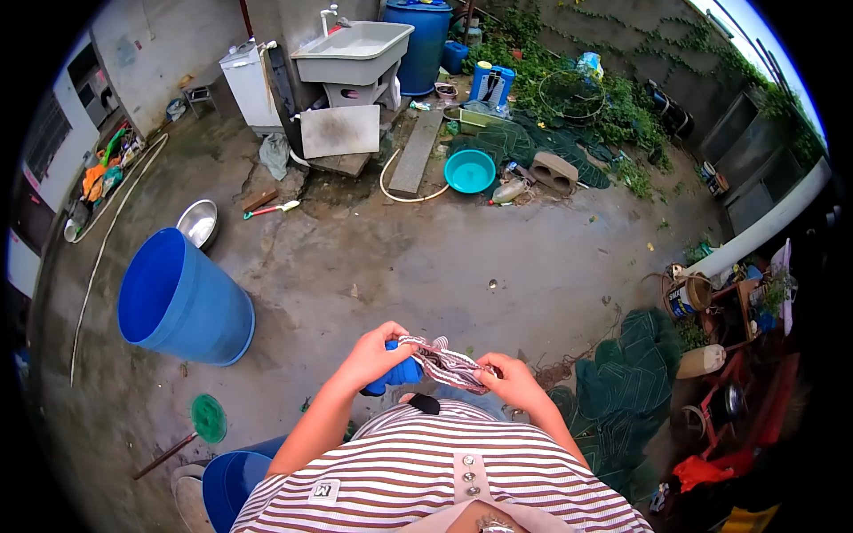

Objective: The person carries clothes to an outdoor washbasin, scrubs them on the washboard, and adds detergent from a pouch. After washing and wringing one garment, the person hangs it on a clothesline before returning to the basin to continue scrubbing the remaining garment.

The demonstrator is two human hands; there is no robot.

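In front of the striped shirt (400, 471), a striped piece of cloth (449, 366) is stretched between my two hands. My left hand (382, 354) pinches its left end, with a bunched blue cloth (394, 377) just under the fingers. At the other end, my right hand (505, 377) has its thumb and fingers pressed together on the cloth. Whether the striped cloth is part of the worn shirt or separate, I cannot tell.
A large blue barrel (204, 298) stands left, near a metal bowl (198, 222). Lower left are a blue bucket (233, 489) and a green net (209, 418). Dark green netting (626, 382) lies right. A teal basin (469, 171) and grey sink (355, 49) are ahead.
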